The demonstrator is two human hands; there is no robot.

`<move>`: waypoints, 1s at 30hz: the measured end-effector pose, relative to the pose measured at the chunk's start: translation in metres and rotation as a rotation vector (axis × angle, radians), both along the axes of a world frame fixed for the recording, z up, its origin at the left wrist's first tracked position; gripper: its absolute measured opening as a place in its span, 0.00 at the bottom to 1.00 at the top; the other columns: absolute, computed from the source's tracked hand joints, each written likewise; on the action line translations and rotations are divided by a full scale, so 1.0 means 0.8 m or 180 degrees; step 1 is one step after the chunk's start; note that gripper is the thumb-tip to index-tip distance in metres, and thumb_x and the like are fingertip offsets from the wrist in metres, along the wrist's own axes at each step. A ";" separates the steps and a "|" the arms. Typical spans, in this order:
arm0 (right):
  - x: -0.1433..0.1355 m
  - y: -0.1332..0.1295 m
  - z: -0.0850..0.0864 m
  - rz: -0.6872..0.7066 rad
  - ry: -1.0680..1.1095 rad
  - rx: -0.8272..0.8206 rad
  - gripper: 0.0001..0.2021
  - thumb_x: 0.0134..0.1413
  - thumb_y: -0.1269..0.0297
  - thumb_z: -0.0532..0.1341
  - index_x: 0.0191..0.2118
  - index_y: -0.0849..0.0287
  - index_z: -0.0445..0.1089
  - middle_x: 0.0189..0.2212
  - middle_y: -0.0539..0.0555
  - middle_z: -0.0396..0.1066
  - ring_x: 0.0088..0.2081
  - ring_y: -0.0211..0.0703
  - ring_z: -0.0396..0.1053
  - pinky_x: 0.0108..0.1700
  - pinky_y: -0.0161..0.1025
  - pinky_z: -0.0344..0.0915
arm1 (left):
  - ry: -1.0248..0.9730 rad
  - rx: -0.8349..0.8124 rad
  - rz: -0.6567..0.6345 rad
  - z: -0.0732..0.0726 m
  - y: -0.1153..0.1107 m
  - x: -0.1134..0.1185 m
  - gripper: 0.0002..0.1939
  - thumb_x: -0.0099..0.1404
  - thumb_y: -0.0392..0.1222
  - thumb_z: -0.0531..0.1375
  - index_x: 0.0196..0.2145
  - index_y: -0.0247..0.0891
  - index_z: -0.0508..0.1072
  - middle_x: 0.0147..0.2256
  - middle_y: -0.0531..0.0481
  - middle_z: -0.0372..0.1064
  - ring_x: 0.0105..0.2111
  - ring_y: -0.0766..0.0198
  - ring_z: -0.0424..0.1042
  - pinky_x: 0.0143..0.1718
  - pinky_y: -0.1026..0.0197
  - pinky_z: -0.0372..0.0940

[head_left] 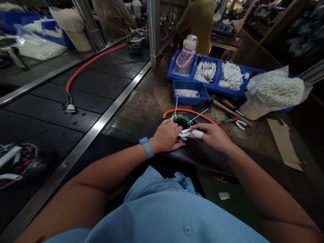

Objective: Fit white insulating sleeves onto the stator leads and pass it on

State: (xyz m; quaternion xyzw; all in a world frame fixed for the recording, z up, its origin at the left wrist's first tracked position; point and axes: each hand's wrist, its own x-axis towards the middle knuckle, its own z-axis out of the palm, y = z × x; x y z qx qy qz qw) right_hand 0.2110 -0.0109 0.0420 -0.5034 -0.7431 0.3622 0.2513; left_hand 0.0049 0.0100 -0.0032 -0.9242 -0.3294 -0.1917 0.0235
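Light blue shirt fabric [162, 216] fills the bottom of the view, and two bare forearms reach forward from it to a dark counter [141, 111]. Both hands meet over a round motor stator [182, 121] with a green ring, lying flat near the counter's front edge. An orange cable [202, 116] curves around its far side.

On the left hand [166, 135], the fingers are curled down and pressing on the stator's near rim; the wrist wears one blue band [147, 147]. Over on the right hand [214, 135], the fingers are closed in a pinch on a small white sleeve [188, 133] at the rim. One fingertip is wrapped in white tape [198, 134]. Two thin white strips [198, 115] stick up from the ring.

Possible trouble, as a judgement: the stator sits close to the counter edge, so a hard pull on the sleeve might slide it toward the person's lap. The stiff cable could also twist the part out from under the left hand. Thin winding wires could be nicked if the sleeve is forced.

Counted: four blue bins [190, 91] behind the stator, two heaped with white sleeves. One pink water bottle [186, 57] stands in a bin. One clear bag [274, 91] of white pieces lies at the right. One pair of red-handled pliers [231, 121] lies just beside the cable. On the conveyor belt [83, 84] to the left lies one second orange cable [86, 65]. Two other people stand at the far side.
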 end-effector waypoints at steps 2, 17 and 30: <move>-0.006 -0.027 -0.004 0.0128 -0.0493 0.0582 0.11 0.52 0.68 0.56 0.40 0.57 0.72 0.38 0.55 0.73 0.39 0.45 0.70 0.44 0.42 0.66 | 0.0004 0.0012 0.0009 0.000 0.000 0.001 0.27 0.59 0.60 0.56 0.42 0.32 0.69 0.35 0.42 0.66 0.39 0.52 0.63 0.46 0.50 0.55; -0.052 -0.053 -0.047 -0.0219 -0.1194 0.1872 0.18 0.52 0.78 0.48 0.45 0.62 0.69 0.40 0.60 0.74 0.41 0.46 0.72 0.44 0.42 0.68 | -0.0132 -0.0043 0.0015 -0.010 0.001 0.000 0.27 0.59 0.53 0.54 0.50 0.31 0.67 0.36 0.42 0.66 0.39 0.52 0.62 0.46 0.49 0.53; -0.029 -0.051 -0.016 -0.0864 -0.1214 0.0721 0.22 0.50 0.70 0.57 0.53 0.61 0.59 0.36 0.55 0.75 0.34 0.49 0.74 0.34 0.41 0.68 | 0.0459 -0.0121 -0.0219 0.022 0.002 -0.007 0.25 0.62 0.56 0.56 0.48 0.34 0.66 0.36 0.46 0.69 0.39 0.55 0.65 0.46 0.53 0.52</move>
